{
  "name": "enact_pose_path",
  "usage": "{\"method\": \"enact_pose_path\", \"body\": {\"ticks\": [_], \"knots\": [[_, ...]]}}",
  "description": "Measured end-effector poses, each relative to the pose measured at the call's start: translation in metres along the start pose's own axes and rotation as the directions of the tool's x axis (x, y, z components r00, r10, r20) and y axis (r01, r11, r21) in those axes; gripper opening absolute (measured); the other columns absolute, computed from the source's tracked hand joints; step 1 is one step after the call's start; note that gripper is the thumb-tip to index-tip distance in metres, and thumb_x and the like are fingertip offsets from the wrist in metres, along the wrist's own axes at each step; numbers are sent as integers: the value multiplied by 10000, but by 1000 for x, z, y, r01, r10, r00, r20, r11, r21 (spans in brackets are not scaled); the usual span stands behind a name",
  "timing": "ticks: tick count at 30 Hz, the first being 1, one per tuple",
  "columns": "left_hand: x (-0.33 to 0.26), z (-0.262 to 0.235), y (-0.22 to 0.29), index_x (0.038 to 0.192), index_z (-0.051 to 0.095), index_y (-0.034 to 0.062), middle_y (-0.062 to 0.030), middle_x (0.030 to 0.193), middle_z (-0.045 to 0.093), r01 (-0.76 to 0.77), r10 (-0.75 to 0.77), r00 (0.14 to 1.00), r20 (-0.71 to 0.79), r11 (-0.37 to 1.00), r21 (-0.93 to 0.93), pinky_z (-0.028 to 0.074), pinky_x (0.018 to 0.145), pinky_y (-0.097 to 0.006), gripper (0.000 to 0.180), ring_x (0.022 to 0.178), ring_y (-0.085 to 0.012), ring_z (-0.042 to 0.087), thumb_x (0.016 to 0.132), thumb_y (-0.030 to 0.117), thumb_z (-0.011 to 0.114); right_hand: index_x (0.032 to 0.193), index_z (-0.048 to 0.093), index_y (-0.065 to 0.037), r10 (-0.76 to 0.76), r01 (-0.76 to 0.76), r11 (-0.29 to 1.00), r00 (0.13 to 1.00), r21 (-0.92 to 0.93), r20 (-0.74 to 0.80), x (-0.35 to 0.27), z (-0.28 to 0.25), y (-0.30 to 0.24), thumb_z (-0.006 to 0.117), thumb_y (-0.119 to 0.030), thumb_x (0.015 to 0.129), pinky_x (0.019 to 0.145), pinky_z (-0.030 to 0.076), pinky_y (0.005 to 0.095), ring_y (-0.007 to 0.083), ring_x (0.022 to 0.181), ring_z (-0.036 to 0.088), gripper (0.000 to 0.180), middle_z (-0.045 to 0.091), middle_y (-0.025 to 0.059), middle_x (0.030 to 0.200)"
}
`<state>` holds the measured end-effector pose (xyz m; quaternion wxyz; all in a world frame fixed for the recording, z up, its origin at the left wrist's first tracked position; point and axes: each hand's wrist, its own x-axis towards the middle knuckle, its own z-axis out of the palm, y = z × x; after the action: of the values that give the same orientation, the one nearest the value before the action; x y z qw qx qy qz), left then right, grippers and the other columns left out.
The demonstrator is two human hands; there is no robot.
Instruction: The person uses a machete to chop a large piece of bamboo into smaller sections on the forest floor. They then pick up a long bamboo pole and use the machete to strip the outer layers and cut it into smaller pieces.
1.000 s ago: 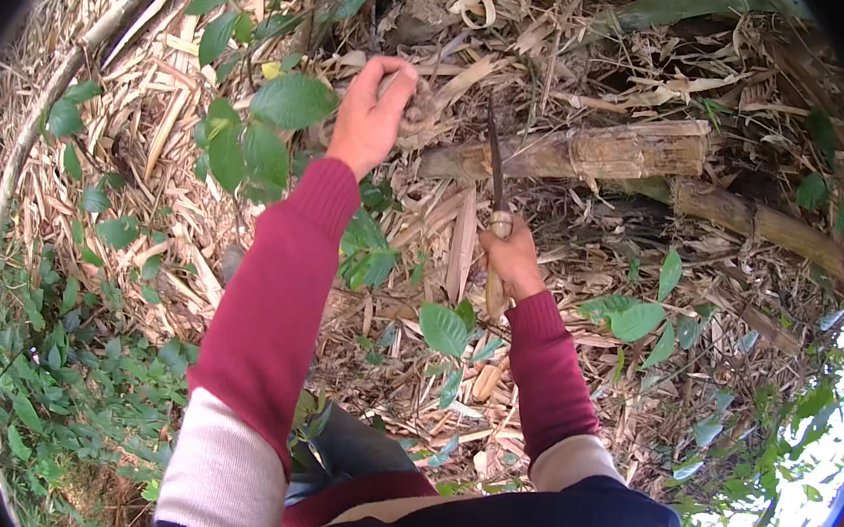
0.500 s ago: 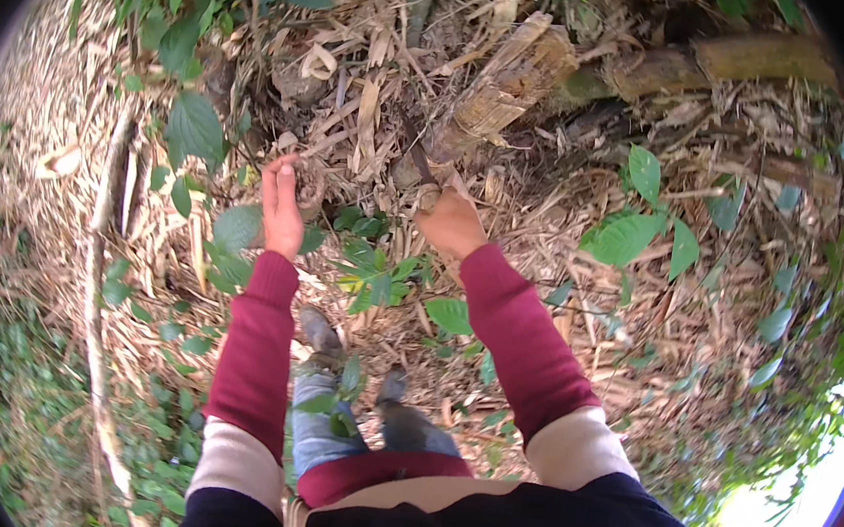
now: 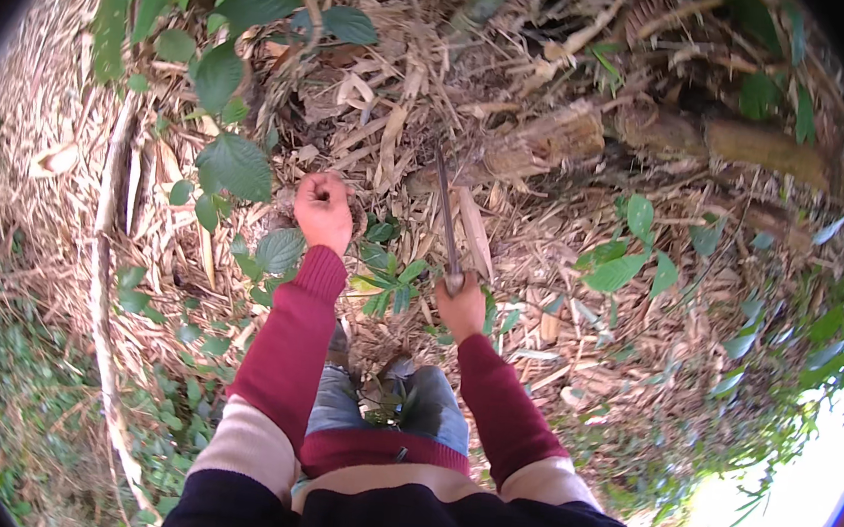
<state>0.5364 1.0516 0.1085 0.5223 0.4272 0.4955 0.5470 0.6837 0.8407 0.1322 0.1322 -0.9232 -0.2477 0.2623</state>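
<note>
The sweater (image 3: pixel 393 477) is maroon, cream and navy, trousers (image 3: pixel 333 401) blue, shoes (image 3: pixel 398 367) apparently dark.

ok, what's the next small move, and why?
Probably swing the long-bladed knife slightly right, over the log: the right hand grips its handle, the blade lies near the log's left end, and the left hand is curled to the blade's left, clear of it.

There are two hands (image 3: pixel 324 217) and one knife (image 3: pixel 447 210).

1 wide fisheye view from the head, steeply downward over the 2 hands (image 3: pixel 326 217) (image 3: pixel 461 309)
</note>
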Motion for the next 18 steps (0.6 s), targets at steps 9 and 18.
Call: {"method": "enact_pose_path", "body": {"ticks": [9, 18], "knots": [[-12, -13, -1, 1228, 473, -8, -125, 1079, 566, -101, 50, 844, -534, 993, -67, 469, 871, -325, 261, 942, -207, 585, 1029, 161, 485, 1134, 614, 19, -533, 531, 827, 845, 187, -42, 1, -53, -112, 596, -408, 976, 634, 519, 398, 305, 649, 652, 456, 634, 152, 718], [-195, -218, 37, 1185, 506, 2, -96, 1068, 556, 47, -31, 997, -65, 963, 267, 449, 926, -332, 227, 988, -184, 564, 987, 93, 568, 1220, 601, 79, -178, 232, 875, 970, -424, 164, 54, -26, 33, 510, -706, 891, 844, 530, 531, 452, 951, 682, 856, 687, 323, 970]]}}
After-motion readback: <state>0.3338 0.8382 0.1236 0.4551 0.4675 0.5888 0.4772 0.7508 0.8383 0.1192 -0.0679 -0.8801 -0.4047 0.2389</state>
